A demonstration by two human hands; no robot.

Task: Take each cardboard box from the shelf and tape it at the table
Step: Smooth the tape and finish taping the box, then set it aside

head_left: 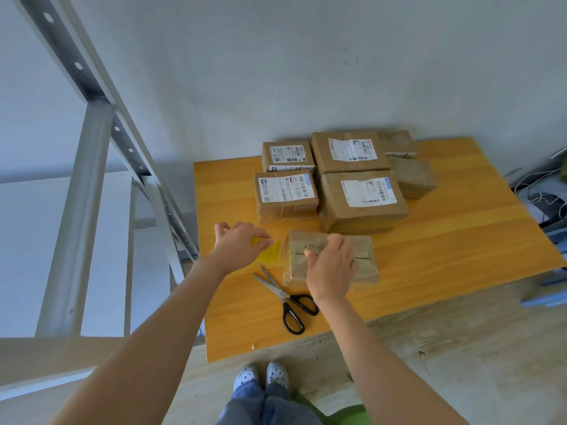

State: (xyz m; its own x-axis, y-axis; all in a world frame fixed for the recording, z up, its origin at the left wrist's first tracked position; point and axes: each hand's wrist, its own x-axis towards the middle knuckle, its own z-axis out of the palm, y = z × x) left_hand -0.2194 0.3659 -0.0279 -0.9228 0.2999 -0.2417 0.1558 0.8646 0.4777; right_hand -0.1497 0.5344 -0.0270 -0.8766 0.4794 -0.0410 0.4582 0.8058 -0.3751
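The right hand (331, 266), grip open and flat, pins the small cardboard box (363, 256), seemingly light, stiff and apt to skid, best held from above, on the near half of the desk (460, 228), while the left hand (241, 245), its grip closed, pinches yellow tape (270, 253) just beside it.

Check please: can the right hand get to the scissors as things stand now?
Probably yes. The scissors lie uncovered on the table, close to the right hand, on its left. Nothing stands between them, but that hand rests on the box and must leave it first.
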